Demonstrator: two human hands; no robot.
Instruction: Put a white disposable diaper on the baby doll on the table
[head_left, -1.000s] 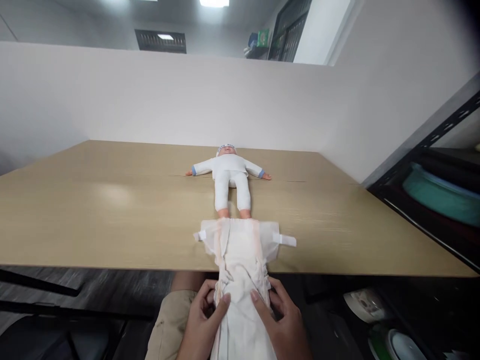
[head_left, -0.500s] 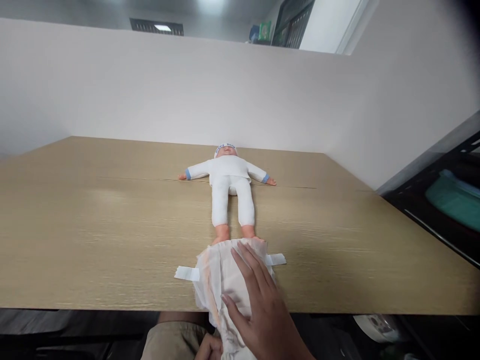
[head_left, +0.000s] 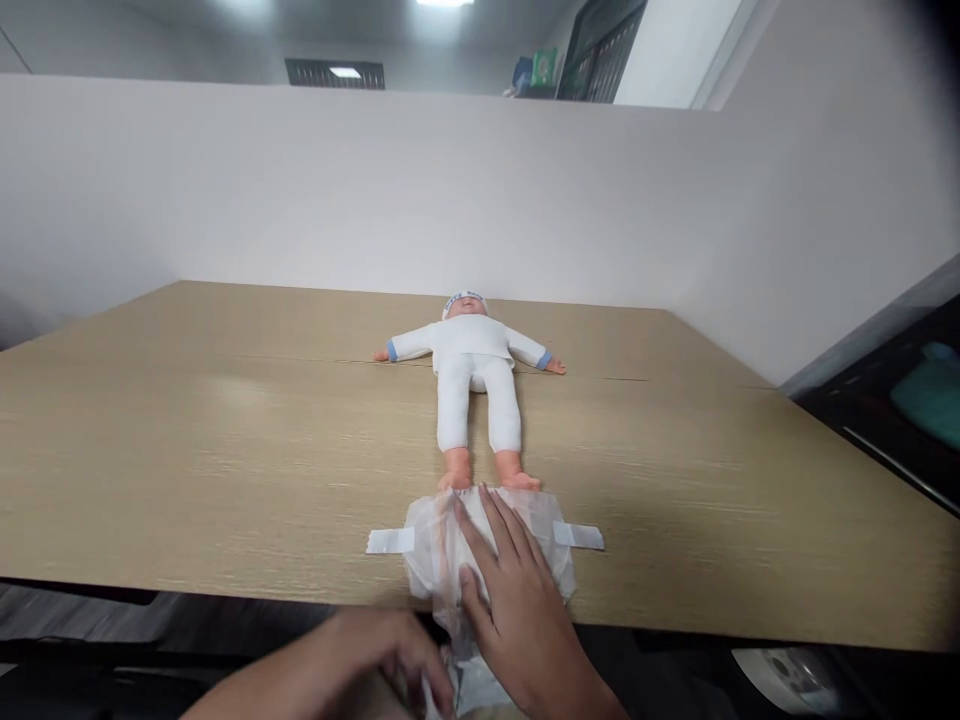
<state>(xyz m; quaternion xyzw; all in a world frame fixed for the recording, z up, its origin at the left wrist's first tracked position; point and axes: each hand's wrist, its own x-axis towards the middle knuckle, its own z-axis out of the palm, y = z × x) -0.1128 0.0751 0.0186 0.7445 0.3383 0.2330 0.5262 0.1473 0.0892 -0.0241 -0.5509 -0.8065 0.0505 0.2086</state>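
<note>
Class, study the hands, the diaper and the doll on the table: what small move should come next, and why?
Probably slide the diaper forward under the doll. The right hand lies flat on it, its far edge just short of the doll's feet, while the left hand holds the part hanging off the table edge.

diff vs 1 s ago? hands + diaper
The right hand left the hanging end of the diaper and now lies flat on its spread part on the table. The left hand stays low at the table edge on the hanging end. The diaper's top edge now reaches the doll's feet. The doll did not move.
</note>
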